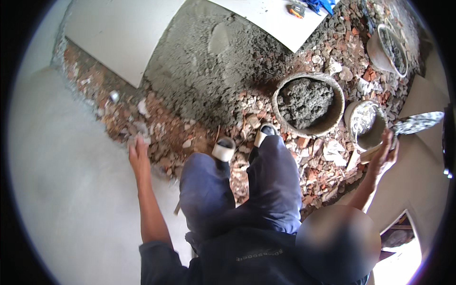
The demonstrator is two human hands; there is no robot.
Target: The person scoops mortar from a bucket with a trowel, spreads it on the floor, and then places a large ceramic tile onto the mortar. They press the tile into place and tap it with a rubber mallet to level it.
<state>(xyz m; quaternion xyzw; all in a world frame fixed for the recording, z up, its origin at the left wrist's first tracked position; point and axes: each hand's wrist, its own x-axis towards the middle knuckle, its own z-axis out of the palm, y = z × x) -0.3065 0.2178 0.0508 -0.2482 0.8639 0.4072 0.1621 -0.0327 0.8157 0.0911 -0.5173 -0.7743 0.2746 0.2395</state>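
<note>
My right hand [384, 154] grips the wooden handle of a trowel [419, 123] at the right, beside a small pail [352, 116]. Wet grey mortar coats its blade, which points away to the right. On the left, my left hand [138, 154] is over the edge of the rubble, fingers together, close to a pale chunk; whether it holds the chunk is too blurred to tell. A wide tub [339, 97] of grey mortar [304, 102] stands ahead to the right of my feet. Beyond my feet spreads a bed of wet mortar [194, 61] with a smoothed patch.
Large pale tiles lie at the upper left [118, 38] and top right [270, 19]. A tape measure [297, 10] and a blue cloth-like item [320, 5] rest on the right tile. Another bucket [376, 52] stands far right. Broken brick rubble [318, 171] surrounds my shoes.
</note>
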